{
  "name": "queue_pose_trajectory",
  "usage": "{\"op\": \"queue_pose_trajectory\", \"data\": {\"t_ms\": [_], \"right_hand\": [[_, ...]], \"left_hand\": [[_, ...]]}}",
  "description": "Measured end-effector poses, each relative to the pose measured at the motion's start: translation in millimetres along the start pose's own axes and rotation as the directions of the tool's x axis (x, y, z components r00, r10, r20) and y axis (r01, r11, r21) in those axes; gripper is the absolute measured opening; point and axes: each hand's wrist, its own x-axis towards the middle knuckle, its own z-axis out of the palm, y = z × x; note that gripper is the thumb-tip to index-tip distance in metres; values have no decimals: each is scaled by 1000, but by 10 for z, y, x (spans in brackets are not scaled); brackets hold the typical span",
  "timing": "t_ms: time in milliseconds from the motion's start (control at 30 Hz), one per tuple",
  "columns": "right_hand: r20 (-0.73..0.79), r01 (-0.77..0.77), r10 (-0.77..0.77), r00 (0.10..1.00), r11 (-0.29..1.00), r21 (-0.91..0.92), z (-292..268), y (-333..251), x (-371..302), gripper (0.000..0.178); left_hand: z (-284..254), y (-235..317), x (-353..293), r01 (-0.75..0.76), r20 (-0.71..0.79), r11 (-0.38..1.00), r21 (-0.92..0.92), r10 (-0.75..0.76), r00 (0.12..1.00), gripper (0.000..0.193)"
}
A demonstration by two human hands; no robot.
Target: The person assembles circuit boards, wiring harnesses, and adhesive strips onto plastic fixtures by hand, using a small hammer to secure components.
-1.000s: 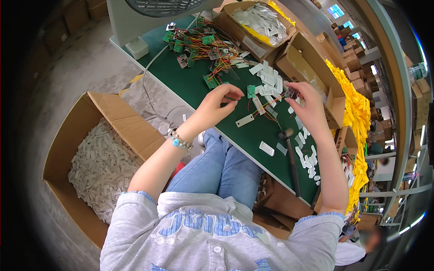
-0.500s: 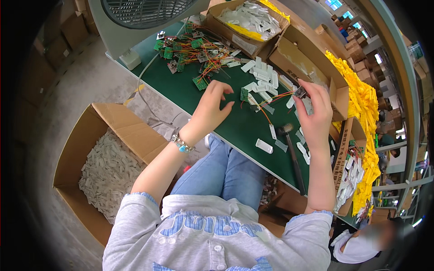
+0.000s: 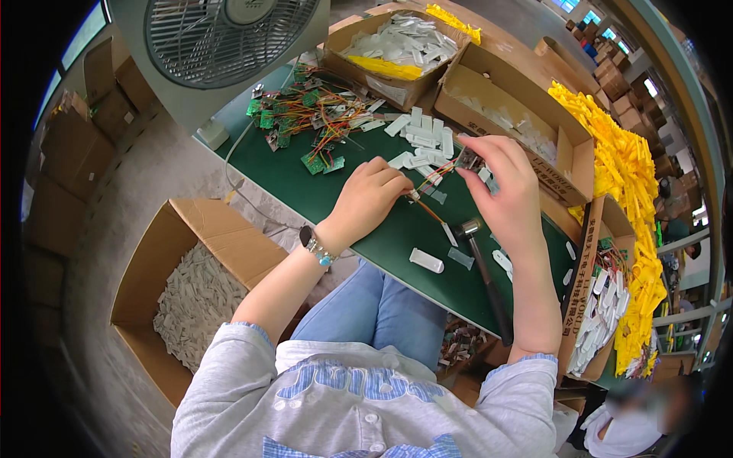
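Observation:
My right hand [image 3: 508, 187] pinches a small dark circuit module [image 3: 469, 159] between thumb and fingertips, above the green table. Red and yellow wires [image 3: 438, 178] stretch from that module to my left hand [image 3: 366, 197], whose fingertips are closed on their other end. What sits under those left fingers is mostly hidden. An orange wire runs down from there to a narrow white strip [image 3: 449, 233] on the tabletop. Nearer me lie a white plastic casing [image 3: 426, 260] and a hammer [image 3: 486, 278] with a black handle.
A heap of wired green boards [image 3: 313, 114] lies at the back left, white strips [image 3: 424, 137] beside it. Cardboard boxes [image 3: 527, 153] line the back and right, near a yellow pile [image 3: 611, 145]. A fan [image 3: 229, 38] stands far left; a carton [image 3: 137, 336] of white pieces is on the floor.
My left hand has moved right and closed on the wire end; before, it was open and apart. My right hand still holds the module, now slightly further left in view.

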Motion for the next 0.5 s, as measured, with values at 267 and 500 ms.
{"op": "queue_pose_trajectory", "data": {"t_ms": [267, 500], "right_hand": [[27, -70, 69, 997, 996, 55, -74, 202, -60, 33], [41, -101, 100, 994, 994, 41, -132, 278, -46, 31]], "left_hand": [[5, 52, 17, 43, 101, 999, -10, -42, 994, 16], [-20, 47, 40, -56, 116, 998, -21, 58, 992, 20]]}}
